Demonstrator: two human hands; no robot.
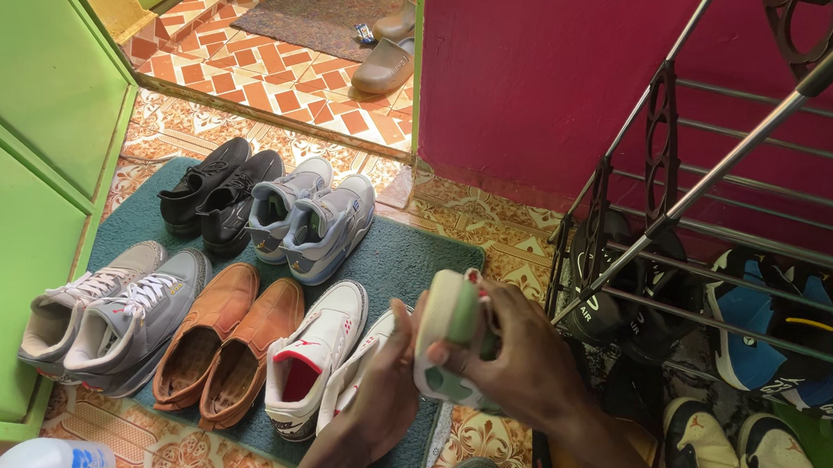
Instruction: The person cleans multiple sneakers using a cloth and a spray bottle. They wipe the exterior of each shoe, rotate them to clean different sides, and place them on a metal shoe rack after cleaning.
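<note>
Closest to the camera, low in the head view, both hands are gripping a white-and-green sneaker [450, 335] above the edge of a teal mat [405, 253]. The right hand [526, 359] is wrapping around the sneaker's far side with fingers curling over its top, while the left hand [385, 387] is pressing against its near side from below. The sneaker is standing almost upright, its long axis running roughly vertical, with the pale green sole facing the camera; which end is the toe I cannot tell. Just left, a white-and-red sneaker pair [320, 356] is lying on the mat beside brown leather shoes [227, 338] and grey sneakers [113, 313]. Farther back, blue-grey high-tops [312, 217] and black shoes [221, 192] are sitting. To the right, a metal shoe rack [737, 242] is holding blue sneakers [779, 336] against a magenta wall [541, 74].
</note>
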